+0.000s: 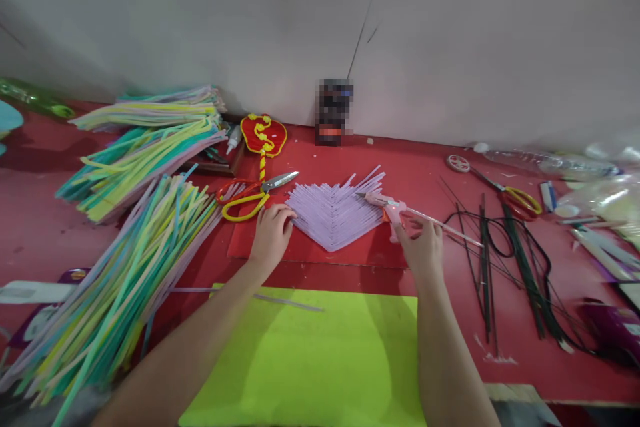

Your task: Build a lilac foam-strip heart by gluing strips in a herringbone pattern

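Note:
A lilac, leaf-like piece made of pipe cleaners [333,213] lies on a red sheet [255,240], its strands slanting into a V. At its left edge is my left hand [274,230], fingers curled together with the tips on the edge. My right hand [423,247] grips the handle of a pink hot glue gun [394,208]. The gun's nozzle points left over the piece's upper right, and a long glue stick [445,223] sticks out of its back. Scissors with red and yellow handles [260,197] lie beside my left hand.
Bundles of coloured pipe cleaners [135,267] fill the left side. A yellow-green sheet [320,360] is in front. Dark wire stems [484,267], a black cord [547,260] and other scissors [515,197] lie right. A red ornament [264,135] and phone-like object [333,112] are at the wall.

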The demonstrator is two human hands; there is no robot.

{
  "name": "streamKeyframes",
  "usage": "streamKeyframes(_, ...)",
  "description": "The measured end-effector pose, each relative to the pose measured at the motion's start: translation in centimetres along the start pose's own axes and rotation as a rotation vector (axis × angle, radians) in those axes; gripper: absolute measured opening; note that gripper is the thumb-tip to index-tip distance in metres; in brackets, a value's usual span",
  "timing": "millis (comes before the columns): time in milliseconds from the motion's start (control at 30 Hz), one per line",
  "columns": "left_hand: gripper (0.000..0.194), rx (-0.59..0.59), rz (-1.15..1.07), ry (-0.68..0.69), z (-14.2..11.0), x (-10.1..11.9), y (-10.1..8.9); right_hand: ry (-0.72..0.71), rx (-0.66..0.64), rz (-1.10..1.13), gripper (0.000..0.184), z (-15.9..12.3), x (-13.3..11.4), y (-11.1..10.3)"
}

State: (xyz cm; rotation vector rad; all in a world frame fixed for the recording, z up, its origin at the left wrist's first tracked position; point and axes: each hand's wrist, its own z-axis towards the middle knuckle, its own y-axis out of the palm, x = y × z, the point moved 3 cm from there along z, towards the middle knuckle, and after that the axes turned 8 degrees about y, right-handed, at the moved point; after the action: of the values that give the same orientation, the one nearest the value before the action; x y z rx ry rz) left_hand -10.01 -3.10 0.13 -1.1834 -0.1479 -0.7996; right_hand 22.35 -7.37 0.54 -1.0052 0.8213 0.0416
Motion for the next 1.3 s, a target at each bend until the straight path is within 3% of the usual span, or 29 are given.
streamKeyframes(133,0.018,0.005,0.005,0.017,0.0,0.1,-0.1,0.087,-0.143,-0.051,0.033,0.1,0.7,0.9)
streamKeyframes(200,0.018,0.002,0.005,0.018,0.1,0.1,-0.1,0.079,-0.147,-0.053,0.028,0.0,0.2,1.0)
streamKeyframes(533,0.018,-0.012,-0.001,0.005,0.1,-0.2,0.0,-0.038,0.055,0.031,0.022,-0.2,-1.5,-0.1)
streamKeyframes(800,0.017,-0.018,0.000,-0.004,0.1,-0.1,0.0,-0.023,0.086,0.025,0.020,0.0,-1.5,-1.2)
streamKeyframes(1067,0.019,-0.028,0.003,-0.008,0.1,-0.3,0.1,-0.152,0.271,0.037,0.014,-0.7,-3.3,-2.7)
streamKeyframes(1300,0.018,-0.027,-0.003,0.005,0.2,-0.5,0.2,-0.010,0.363,0.024,0.015,0.1,-1.5,-3.0)
